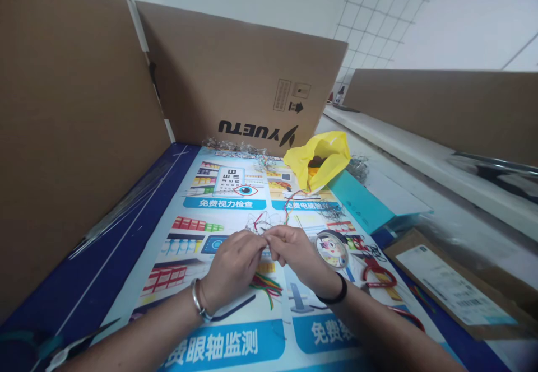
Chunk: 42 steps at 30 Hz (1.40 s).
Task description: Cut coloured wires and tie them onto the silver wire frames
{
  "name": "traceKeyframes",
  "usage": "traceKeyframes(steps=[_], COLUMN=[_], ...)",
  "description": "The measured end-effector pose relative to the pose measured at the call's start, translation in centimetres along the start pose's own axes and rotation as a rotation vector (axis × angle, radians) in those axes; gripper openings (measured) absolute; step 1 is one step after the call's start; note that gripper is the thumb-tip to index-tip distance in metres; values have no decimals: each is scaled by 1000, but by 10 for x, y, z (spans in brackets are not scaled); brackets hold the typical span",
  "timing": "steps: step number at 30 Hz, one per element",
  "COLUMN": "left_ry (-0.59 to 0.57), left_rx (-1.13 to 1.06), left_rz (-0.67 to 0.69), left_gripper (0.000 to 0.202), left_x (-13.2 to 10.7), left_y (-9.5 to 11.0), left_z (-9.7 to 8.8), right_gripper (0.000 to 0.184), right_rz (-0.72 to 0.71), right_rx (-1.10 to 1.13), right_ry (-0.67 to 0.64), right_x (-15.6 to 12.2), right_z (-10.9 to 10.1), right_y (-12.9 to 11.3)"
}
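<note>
The left hand [233,263] and the right hand [296,254] meet over the middle of the poster [218,215] that covers the desk [105,260]. The fingers [256,243] of both are pressed together, tip to tip, pinching a thin thread [266,236] between them. The thread is too fine to make out its colour or its ends.

It is likely almost weightless and limp, apt to slip or tangle. It probably needs a fingertip pinch close to the working end, not a full grip.

Just under the hands lies a bundle of coloured cords [264,285], red, green and yellow. A red cord [291,199] runs from there toward the far edge.

- The yellow bag [325,150] stands near the far edge with its mouth open. Something dark sits inside, but I cannot tell what.
- A teal box [361,204] lies flat just beside the bag, toward the right edge. It is shut, so its contents are hidden.
- A round case [332,249] with a cartoon face lies just beside the right hand, lid on.
- A cardboard mailer [445,282] with a label lies at the right edge, seemingly sealed.

Red clips [378,274] lie between the case and the mailer. Scissors [79,345] lie at the near left corner.
</note>
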State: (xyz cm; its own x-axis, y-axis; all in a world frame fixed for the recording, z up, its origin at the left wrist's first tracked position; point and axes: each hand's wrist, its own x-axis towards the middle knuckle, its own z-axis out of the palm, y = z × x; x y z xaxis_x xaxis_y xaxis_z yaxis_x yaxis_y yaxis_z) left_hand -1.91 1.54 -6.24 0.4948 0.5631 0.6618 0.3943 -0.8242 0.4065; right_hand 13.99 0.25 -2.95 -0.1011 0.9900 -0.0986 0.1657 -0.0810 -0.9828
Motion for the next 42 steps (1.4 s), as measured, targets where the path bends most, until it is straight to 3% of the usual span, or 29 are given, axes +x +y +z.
traceKeyframes(steps=[5, 9, 13, 20, 30, 33, 36, 42], left_ry=[19, 96, 96, 162, 37, -11, -6, -36], left_rx=[-24, 98, 179, 198, 327, 339, 232, -167], left_rz=[24, 6, -26, -72, 210, 227, 109, -149], left_gripper=[17, 11, 9, 5, 18, 18, 14, 11], left_x=[4, 9, 12, 12, 14, 14, 15, 20], left_y=[-1, 0, 1, -1, -4, -4, -6, -8], left_z=[0, -7, -11, -8, -19, -22, -21, -16], right_gripper=[12, 15, 20, 23, 25, 27, 28, 19], right_rz=[3, 3, 13, 15, 15, -6, -87, -334], right_rx=[41, 157, 248, 219, 161, 86, -80, -712], right_ry=[36, 53, 44, -1, -14, -59, -111, -2], right_x=[0, 0, 0, -3, -4, -2, 0, -3], right_z=[4, 4, 2, 1, 1, -2, -8, -15], right_y=[2, 3, 1, -5, -6, -5, -6, -12])
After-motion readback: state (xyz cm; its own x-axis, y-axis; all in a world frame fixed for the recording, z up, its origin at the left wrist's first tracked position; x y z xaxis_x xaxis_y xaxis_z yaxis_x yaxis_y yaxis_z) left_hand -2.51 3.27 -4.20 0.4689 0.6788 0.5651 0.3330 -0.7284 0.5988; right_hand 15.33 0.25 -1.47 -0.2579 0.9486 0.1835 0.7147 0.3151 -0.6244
